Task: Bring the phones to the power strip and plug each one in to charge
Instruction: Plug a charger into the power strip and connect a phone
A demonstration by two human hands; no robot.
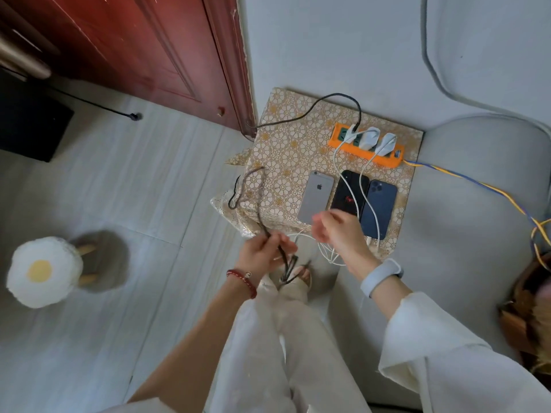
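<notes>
The left hand (262, 251) was pinched shut on a dark braided cable (260, 204) that looped up over the table's near corner, while the right hand (337, 231) hung half-open and blurred over the near ends of the phones, holding nothing I could make out. All three phones (347, 199) lay side by side just below the orange power strip (368, 149), white cables (362, 186) draped across them. A hard tug on the dark cable, I judged, could snag those loose white cables and drag a phone off the edge.
</notes>
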